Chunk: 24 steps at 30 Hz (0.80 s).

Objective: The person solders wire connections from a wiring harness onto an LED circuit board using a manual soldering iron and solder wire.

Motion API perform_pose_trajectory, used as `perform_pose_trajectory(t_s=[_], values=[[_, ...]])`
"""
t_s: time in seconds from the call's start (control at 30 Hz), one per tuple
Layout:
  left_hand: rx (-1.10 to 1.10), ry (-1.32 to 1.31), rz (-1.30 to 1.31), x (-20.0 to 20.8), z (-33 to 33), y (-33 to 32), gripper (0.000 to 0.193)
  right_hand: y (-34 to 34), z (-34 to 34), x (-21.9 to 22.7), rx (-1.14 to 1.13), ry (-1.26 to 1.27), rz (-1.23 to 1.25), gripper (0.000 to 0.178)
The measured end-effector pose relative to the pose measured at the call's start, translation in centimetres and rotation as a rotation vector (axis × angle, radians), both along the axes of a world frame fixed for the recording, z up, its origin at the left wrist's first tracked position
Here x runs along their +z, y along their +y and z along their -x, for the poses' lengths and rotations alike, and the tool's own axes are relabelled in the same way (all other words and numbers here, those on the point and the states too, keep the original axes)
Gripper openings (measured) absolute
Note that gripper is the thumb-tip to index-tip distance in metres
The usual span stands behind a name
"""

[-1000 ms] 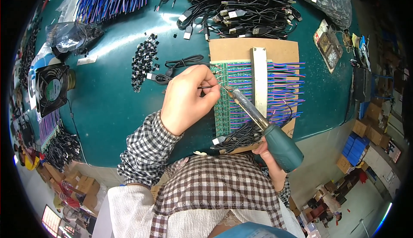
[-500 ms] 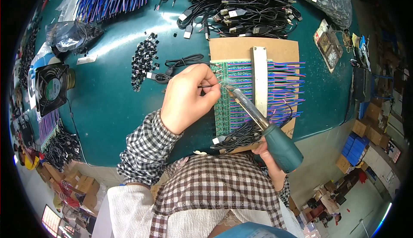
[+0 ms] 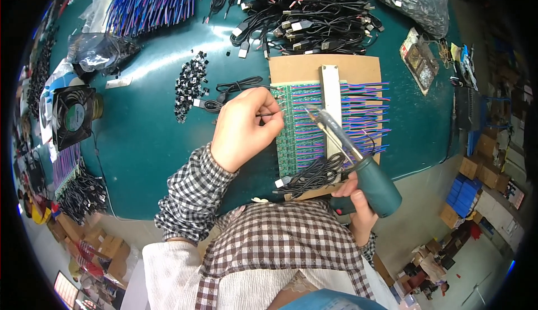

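Note:
My left hand (image 3: 244,125) pinches the end of a thin black cable (image 3: 263,115) at the left edge of a green circuit board panel (image 3: 287,147). In my right hand (image 3: 361,206) is a green-handled soldering iron (image 3: 376,185), gripped from below. Its tip hovers over the blue and pink wires (image 3: 367,108) that run rightward from the panel, apart from my left fingers. A pale metal bar (image 3: 332,94) lies across these wires. Underneath is a brown cardboard sheet (image 3: 297,69). A bundled black cable (image 3: 316,176) rests over the panel's near end.
Small black connector pieces (image 3: 190,86) lie in a pile left of another coiled cable (image 3: 241,84). Black USB cables (image 3: 314,19) and blue wires (image 3: 154,2) are heaped at the back. A fan (image 3: 74,117) stands far left; a solder-stained tray (image 3: 420,63) lies at right.
The soldering iron's tip has moved right, away from my left fingertips and the panel's edge. Smoke seen at the tip earlier has gone. My left hand keeps its pinch, and the view has shifted slightly.

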<state>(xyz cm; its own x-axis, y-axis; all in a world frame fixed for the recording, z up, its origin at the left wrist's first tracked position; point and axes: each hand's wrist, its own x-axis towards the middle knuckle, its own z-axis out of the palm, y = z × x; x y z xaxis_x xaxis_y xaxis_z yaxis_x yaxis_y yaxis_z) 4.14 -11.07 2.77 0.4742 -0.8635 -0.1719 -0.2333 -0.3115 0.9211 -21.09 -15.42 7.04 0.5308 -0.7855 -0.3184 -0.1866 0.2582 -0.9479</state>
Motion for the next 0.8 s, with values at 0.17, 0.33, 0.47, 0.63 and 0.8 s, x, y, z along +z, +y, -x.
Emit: perform_pose_trajectory(t_s=[0.17,0.33,0.47,0.63,0.8], values=[[-0.002,-0.018,0.016,-0.2,0.2,0.2,0.010,-0.4,0.1,-0.3,-0.180,-0.227,-0.067,0.037],[0.022,-0.118,0.001,-0.5,0.7,0.5,0.011,-0.3,0.7,-0.5,-0.263,-0.354,-0.154,0.034],[0.017,-0.205,0.026,0.3,1.5,0.5,0.012,-0.6,1.2,-0.8,-0.270,-0.438,-0.158,0.029],[0.117,-0.612,0.183,1.6,4.3,1.9,0.020,-0.5,1.5,-0.8,-0.305,-0.471,-0.124,0.028],[-0.150,-0.296,0.193,3.4,7.5,3.1,0.026,-0.7,2.3,-1.2,-0.304,-0.525,-0.179,0.029]])
